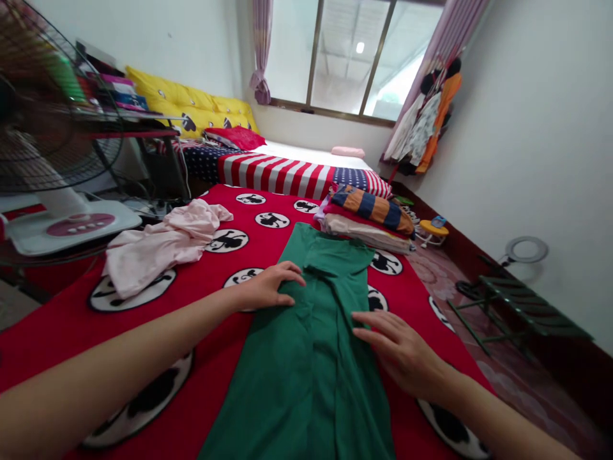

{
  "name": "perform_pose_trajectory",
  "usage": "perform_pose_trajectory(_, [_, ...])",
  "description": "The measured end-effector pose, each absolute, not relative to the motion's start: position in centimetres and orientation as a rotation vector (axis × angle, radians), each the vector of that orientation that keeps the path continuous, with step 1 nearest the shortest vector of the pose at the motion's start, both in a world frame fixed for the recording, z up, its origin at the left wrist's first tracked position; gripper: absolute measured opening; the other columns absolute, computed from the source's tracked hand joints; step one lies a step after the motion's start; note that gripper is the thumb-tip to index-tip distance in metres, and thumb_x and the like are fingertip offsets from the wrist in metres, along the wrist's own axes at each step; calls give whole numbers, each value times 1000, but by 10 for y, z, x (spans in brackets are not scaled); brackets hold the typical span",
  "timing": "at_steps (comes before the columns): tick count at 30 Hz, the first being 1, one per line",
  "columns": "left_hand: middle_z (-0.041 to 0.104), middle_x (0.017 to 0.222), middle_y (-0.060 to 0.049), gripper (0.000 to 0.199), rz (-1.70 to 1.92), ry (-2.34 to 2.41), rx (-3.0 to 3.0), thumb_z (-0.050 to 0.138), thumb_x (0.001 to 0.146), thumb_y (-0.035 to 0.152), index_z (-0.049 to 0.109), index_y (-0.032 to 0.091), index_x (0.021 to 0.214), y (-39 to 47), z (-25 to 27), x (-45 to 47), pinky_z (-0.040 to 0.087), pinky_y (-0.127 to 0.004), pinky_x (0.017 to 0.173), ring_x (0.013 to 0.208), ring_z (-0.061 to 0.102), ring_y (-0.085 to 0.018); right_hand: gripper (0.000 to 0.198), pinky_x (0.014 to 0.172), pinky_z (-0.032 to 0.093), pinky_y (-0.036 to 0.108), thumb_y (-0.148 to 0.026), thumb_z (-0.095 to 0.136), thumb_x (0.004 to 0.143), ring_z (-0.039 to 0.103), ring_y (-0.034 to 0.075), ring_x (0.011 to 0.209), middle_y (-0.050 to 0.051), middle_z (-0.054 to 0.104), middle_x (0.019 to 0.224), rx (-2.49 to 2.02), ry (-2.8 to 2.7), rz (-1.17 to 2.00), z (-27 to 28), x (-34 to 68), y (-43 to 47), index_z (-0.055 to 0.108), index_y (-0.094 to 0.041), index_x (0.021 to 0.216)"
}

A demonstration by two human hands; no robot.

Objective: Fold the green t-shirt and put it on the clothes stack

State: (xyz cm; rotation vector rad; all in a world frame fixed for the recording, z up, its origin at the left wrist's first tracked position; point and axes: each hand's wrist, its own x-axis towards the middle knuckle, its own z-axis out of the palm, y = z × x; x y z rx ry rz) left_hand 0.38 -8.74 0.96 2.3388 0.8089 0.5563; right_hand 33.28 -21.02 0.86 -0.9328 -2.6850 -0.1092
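Note:
A long green garment (318,358) lies lengthwise on a red blanket (215,358) with round black-and-white figures. Loose folds run down its middle, and its near end passes out of the bottom of the view. At its left edge is my left hand (274,284), thumb and fingers apart over the cloth. My right hand (402,351) is by the right edge, fingers stretched out, the tips over the cloth. Neither hand grips anything; whether the fingertips touch the fabric I cannot tell. Just past the garment's far end sits a stack of folded clothes (366,220), a striped piece on top.
A crumpled pale pink garment (167,239) lies on the left of the blanket. Beside it stands an electric fan (71,217). A bed with a striped cover (278,174) is at the back. On the right are a green folding stool (527,306) and hanging clothes (426,121).

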Motion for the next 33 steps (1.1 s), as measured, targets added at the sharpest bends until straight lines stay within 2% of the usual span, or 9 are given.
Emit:
perform_pose_trajectory(4, [59, 105, -3, 23, 237, 602, 2343, 79, 67, 28, 72, 24, 89, -132, 32, -37, 46, -26, 88, 96, 58, -18, 47, 108, 37, 42, -14, 48, 86, 41, 22, 131, 9, 48, 141, -668, -2989, -69, 30, 333, -242, 50, -24, 132])
perform_pose_trajectory(8, [54, 117, -2, 37, 117, 550, 2440, 84, 60, 29, 73, 31, 95, -165, 41, -46, 43, -31, 93, 106, 52, -22, 35, 106, 39, 41, -20, 51, 90, 48, 21, 124, 9, 57, 132, -439, -3014, -109, 36, 323, -249, 56, -23, 125])
perform_pose_trajectory(13, [55, 119, -1, 11, 156, 466, 2563, 76, 70, 19, 73, 29, 73, -184, 42, -38, 40, -32, 95, 109, 51, -22, 20, 98, 46, 37, -17, 49, 92, 61, 19, 104, 8, 69, 109, -342, -2882, -138, 28, 306, -251, 64, -18, 105])
perform_pose_trajectory(17, [61, 114, -3, 13, 123, 479, 2427, 72, 71, 12, 71, 25, 69, -189, 48, -36, 41, -32, 94, 108, 53, -23, 24, 93, 48, 34, -16, 43, 92, 64, 19, 94, 7, 72, 100, -338, -2932, 63, 27, 302, -257, 64, -22, 103])
perform_pose_trajectory(20, [68, 97, -6, 2, 128, 506, 2031, 69, 76, 24, 70, 22, 76, -167, 49, -29, 46, -33, 87, 94, 60, -21, 21, 86, 50, 35, -29, 44, 92, 65, 19, 82, 7, 72, 88, -543, -2698, 360, 30, 301, -235, 64, -24, 93])
perform_pose_trajectory(23, [67, 77, -3, 25, 475, 772, 1504, 74, 70, 39, 65, 18, 81, -120, 44, -11, 48, -25, 64, 69, 61, -15, 37, 60, 51, 30, -48, 44, 87, 62, 19, 66, 6, 67, 69, -1249, -1988, 703, 32, 301, -181, 61, -20, 73])
perform_pose_trajectory(26, [66, 72, -3, 37, 821, 1080, 1037, 69, 73, 46, 62, 15, 92, -77, 40, 11, 47, -24, 58, 61, 60, -14, 40, 47, 45, 24, -56, 51, 80, 61, 17, 59, 4, 65, 69, -1665, -1349, 1151, 30, 300, -131, 62, -17, 82])
perform_pose_trajectory(30, [70, 83, -8, 48, 895, 1087, 1000, 72, 71, 44, 61, 12, 104, -64, 35, 26, 50, -28, 68, 72, 65, -18, 39, 41, 37, 18, -48, 66, 73, 58, 12, 54, 1, 64, 69, -1613, -1257, 1222, 19, 298, -119, 59, -17, 95])
perform_pose_trajectory(33, [70, 100, -11, 66, 979, 1125, 1134, 81, 61, 34, 55, 12, 119, -69, 24, 29, 49, -32, 81, 89, 66, -23, 43, 44, 44, 20, -41, 67, 72, 65, 16, 64, 4, 69, 81, -1583, -1139, 1153, 6, 297, -128, 53, -20, 108])
